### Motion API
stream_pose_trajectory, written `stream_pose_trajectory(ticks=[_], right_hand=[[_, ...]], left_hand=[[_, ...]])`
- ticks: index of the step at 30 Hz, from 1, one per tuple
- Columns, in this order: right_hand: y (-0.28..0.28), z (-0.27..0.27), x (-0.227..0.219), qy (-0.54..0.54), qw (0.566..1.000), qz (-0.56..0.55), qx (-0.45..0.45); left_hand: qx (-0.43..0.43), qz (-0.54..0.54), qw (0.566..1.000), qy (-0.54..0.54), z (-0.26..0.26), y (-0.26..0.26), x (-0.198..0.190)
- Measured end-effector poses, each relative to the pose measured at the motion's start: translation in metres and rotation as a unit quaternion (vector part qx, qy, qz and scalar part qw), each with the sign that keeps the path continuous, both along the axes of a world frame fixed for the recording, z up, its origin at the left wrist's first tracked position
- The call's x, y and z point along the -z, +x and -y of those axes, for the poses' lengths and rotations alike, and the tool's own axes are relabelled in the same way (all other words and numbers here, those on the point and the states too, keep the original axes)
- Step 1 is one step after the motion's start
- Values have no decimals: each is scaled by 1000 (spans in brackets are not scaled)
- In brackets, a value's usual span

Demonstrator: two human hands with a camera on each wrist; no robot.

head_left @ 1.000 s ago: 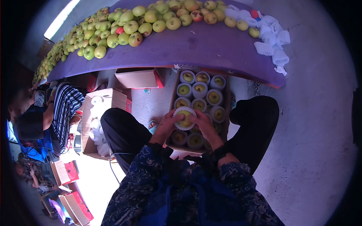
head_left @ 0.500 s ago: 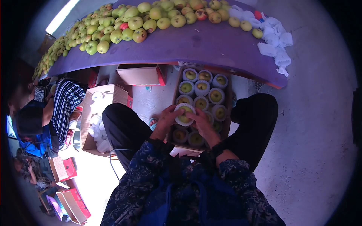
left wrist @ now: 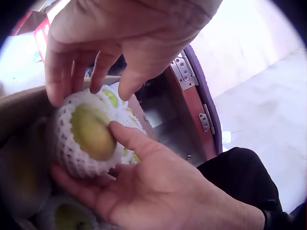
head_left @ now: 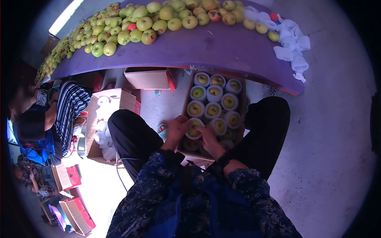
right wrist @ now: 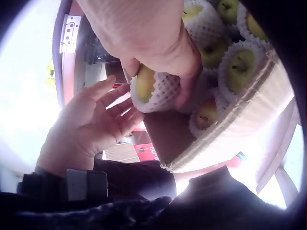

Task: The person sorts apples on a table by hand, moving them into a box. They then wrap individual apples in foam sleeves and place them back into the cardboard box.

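Note:
A yellow-green apple [head_left: 194, 129] in a white foam net is held over the near end of a cardboard box. My right hand [head_left: 210, 142] grips it, with the thumb against the bare skin of the fruit in the left wrist view. Beside the apple, my left hand [head_left: 177, 130] has its fingers extended and the thumb apart. Those fingertips come right at the net's edge in the left wrist view. Rows of netted apples [head_left: 214, 93] sit in the box [right wrist: 225, 136] below, partly hidden by my hands.
Loose apples [head_left: 143, 23] are heaped along a purple-covered table [head_left: 178, 49] ahead. Empty foam nets [head_left: 293, 39] lie at its right end. On the left stands an open box of white nets [head_left: 104, 137], near a person in striped clothing [head_left: 71, 113]. My knees flank the apple box.
Both hands held the netted apple earlier. My left hand has come away from it, its fingers spreading, while the right hand has lowered the apple toward the near-left part of the box.

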State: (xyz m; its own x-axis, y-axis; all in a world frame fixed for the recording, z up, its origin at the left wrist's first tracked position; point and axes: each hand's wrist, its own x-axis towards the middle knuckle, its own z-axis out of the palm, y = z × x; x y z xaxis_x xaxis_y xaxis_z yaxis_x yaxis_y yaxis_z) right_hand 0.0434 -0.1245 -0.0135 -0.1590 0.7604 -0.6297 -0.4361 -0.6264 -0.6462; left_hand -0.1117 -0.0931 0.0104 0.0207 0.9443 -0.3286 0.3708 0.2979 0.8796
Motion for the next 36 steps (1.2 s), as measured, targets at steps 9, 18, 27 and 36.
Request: stream_pose_trajectory(ticks=[9,18,27,36], right_hand=[[-7,-1,32,5,997,58,59],[-9,0,43,31,996,47,75],[-15,-1,36,-1,995,73,65],[-11,0,30,9,996,76,39]], left_hand=[[58,25,997,52,-6,3,36],[75,44,993,79,-4,6,-7],[29,-52,998,29,-12,-17,11],[5,-31,999,7,-13,-18,12]])
